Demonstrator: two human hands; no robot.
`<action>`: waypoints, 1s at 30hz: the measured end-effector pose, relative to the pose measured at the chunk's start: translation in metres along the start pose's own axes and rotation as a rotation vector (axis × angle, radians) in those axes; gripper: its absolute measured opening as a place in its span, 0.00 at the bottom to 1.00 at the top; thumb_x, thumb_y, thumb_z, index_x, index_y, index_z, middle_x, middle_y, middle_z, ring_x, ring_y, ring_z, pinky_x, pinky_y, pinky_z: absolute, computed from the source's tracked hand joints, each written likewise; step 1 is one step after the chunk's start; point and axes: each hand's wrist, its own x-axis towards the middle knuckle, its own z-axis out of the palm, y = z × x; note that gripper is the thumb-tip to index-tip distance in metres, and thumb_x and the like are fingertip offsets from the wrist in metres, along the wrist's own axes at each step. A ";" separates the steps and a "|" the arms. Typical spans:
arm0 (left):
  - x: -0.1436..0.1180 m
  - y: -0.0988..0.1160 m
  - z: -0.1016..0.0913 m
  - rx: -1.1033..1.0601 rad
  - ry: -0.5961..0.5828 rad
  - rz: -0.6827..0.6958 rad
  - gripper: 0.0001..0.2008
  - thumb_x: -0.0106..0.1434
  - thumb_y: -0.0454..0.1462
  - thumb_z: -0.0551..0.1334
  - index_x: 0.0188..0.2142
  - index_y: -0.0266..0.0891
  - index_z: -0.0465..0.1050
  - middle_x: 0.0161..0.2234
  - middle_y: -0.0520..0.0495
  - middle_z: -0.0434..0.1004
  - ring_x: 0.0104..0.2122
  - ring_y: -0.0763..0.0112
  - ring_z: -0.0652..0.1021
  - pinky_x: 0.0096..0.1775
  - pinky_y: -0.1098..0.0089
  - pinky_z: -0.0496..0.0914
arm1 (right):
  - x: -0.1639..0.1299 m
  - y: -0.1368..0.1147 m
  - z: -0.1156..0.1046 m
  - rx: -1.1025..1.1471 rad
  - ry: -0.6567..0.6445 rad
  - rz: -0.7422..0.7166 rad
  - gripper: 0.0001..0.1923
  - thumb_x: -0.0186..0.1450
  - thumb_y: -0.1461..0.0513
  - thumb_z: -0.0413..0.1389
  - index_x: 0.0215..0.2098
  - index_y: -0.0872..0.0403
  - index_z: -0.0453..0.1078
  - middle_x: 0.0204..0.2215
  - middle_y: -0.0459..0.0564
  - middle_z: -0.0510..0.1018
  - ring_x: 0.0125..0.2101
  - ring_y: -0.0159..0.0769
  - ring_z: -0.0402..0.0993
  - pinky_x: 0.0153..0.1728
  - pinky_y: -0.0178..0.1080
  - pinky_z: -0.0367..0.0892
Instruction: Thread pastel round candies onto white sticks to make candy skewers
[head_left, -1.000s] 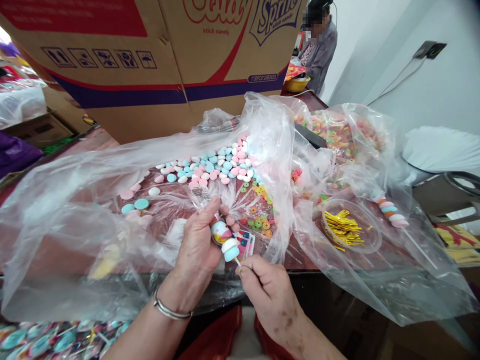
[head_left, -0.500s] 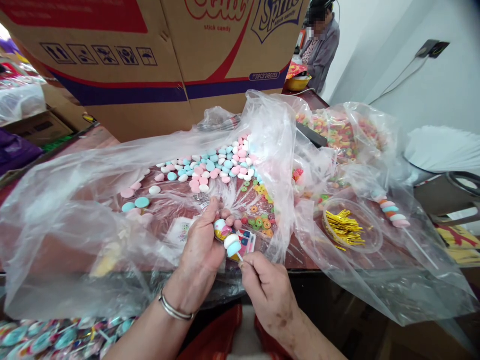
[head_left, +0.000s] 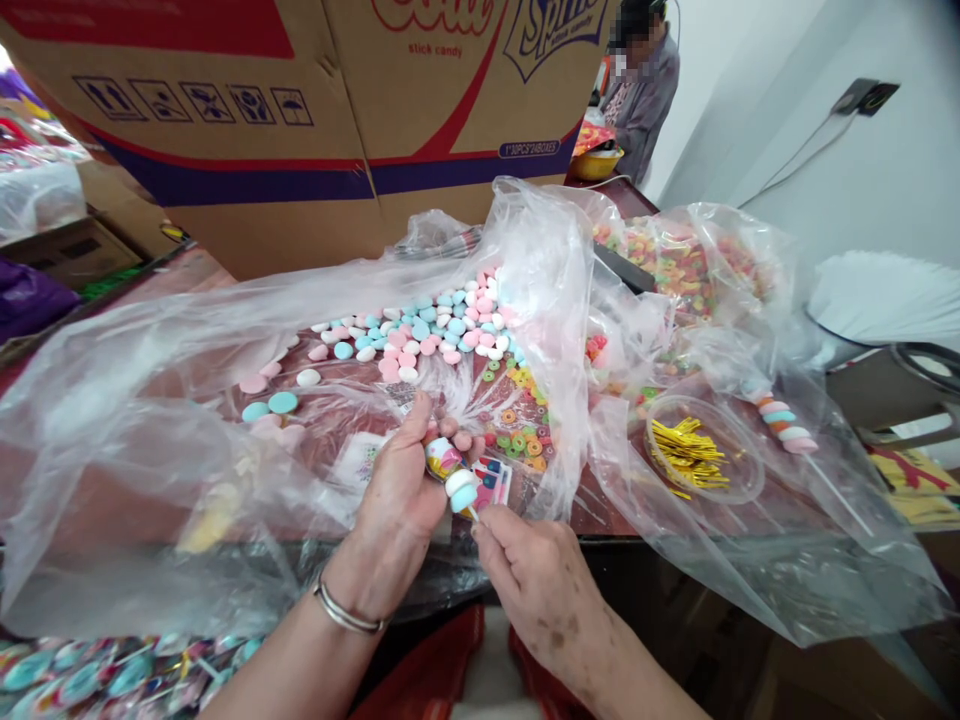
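Note:
My left hand [head_left: 405, 490], with a metal bangle at the wrist, is closed around a candy skewer [head_left: 460, 490]. White and light blue candies show at its lower end, and a printed, yellowish wrapper part sits higher up in the fingers. My right hand [head_left: 532, 565] pinches the thin white stick just below the blue candy. Under the hands lies a printed card or packet [head_left: 495, 480], partly covered. Beyond them, loose pink, white and blue candies [head_left: 420, 330] and small ring candies [head_left: 525, 440] lie on clear plastic sheeting [head_left: 187, 350].
A round tub [head_left: 750, 480] of gold twist ties [head_left: 690, 455] stands right, near a finished-looking candy skewer [head_left: 787, 425]. A large cardboard box [head_left: 262, 170] blocks the back. Wrapped candies [head_left: 97, 680] lie lower left. Another person [head_left: 649, 100] is at the far right back.
My right hand has shifted slightly left and its fingers now cover more of the stick. The candy skewer has moved a little left with my left hand.

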 end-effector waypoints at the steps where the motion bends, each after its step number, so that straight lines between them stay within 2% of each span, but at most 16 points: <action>1: 0.000 0.000 0.000 0.018 0.003 -0.019 0.18 0.61 0.44 0.60 0.21 0.36 0.61 0.19 0.53 0.61 0.18 0.76 0.68 0.24 0.70 0.73 | 0.000 0.000 -0.002 -0.005 -0.019 -0.015 0.14 0.67 0.60 0.44 0.25 0.52 0.63 0.17 0.41 0.63 0.18 0.27 0.57 0.22 0.32 0.49; 5: 0.000 -0.003 -0.001 0.047 -0.003 -0.044 0.17 0.61 0.43 0.60 0.21 0.36 0.60 0.20 0.53 0.63 0.17 0.77 0.67 0.24 0.68 0.73 | 0.001 -0.001 0.000 0.049 0.011 -0.011 0.14 0.68 0.60 0.43 0.27 0.53 0.64 0.19 0.42 0.65 0.19 0.28 0.60 0.23 0.31 0.52; 9: -0.003 -0.004 -0.003 0.049 -0.008 -0.034 0.17 0.62 0.42 0.59 0.21 0.36 0.61 0.19 0.53 0.62 0.16 0.77 0.67 0.25 0.68 0.73 | 0.001 -0.004 0.006 0.123 0.061 0.006 0.12 0.67 0.61 0.44 0.28 0.54 0.65 0.18 0.41 0.63 0.19 0.28 0.59 0.22 0.31 0.52; 12: -0.005 0.000 -0.003 0.042 -0.008 -0.013 0.16 0.62 0.42 0.59 0.21 0.36 0.62 0.19 0.53 0.63 0.17 0.76 0.68 0.26 0.68 0.74 | 0.000 -0.004 0.005 0.164 0.026 -0.010 0.13 0.67 0.61 0.45 0.25 0.53 0.63 0.17 0.40 0.60 0.18 0.27 0.56 0.21 0.30 0.51; 15: -0.008 0.002 -0.002 0.001 -0.012 0.016 0.17 0.62 0.42 0.59 0.20 0.36 0.62 0.20 0.51 0.65 0.17 0.74 0.70 0.28 0.66 0.74 | -0.001 -0.004 0.004 0.151 -0.005 -0.040 0.14 0.67 0.61 0.45 0.24 0.53 0.62 0.16 0.40 0.60 0.17 0.26 0.56 0.21 0.30 0.52; 19: -0.011 0.006 -0.002 -0.025 -0.019 0.011 0.18 0.62 0.43 0.59 0.20 0.35 0.63 0.21 0.48 0.69 0.21 0.70 0.74 0.31 0.63 0.75 | -0.003 -0.001 0.007 0.068 0.072 -0.060 0.12 0.66 0.62 0.46 0.27 0.54 0.66 0.17 0.42 0.65 0.18 0.28 0.61 0.22 0.31 0.54; 24: -0.011 0.012 -0.008 0.065 0.027 0.081 0.13 0.62 0.41 0.59 0.27 0.33 0.69 0.24 0.44 0.74 0.27 0.63 0.78 0.30 0.62 0.75 | -0.004 0.003 0.006 0.050 0.133 -0.084 0.11 0.65 0.63 0.47 0.29 0.56 0.68 0.18 0.43 0.67 0.19 0.28 0.63 0.24 0.31 0.56; 27: -0.013 0.010 -0.011 0.142 -0.028 0.160 0.07 0.57 0.36 0.63 0.29 0.33 0.70 0.23 0.47 0.74 0.26 0.65 0.78 0.30 0.65 0.75 | -0.002 0.002 0.000 0.103 0.108 -0.083 0.11 0.66 0.63 0.46 0.28 0.55 0.67 0.17 0.41 0.64 0.18 0.27 0.60 0.23 0.30 0.55; 30: -0.017 0.006 -0.011 0.288 -0.101 0.172 0.10 0.51 0.34 0.68 0.31 0.34 0.70 0.24 0.46 0.76 0.23 0.65 0.78 0.27 0.67 0.74 | -0.002 0.002 -0.003 0.175 0.094 -0.066 0.11 0.66 0.63 0.46 0.27 0.55 0.66 0.17 0.40 0.60 0.18 0.26 0.56 0.22 0.30 0.53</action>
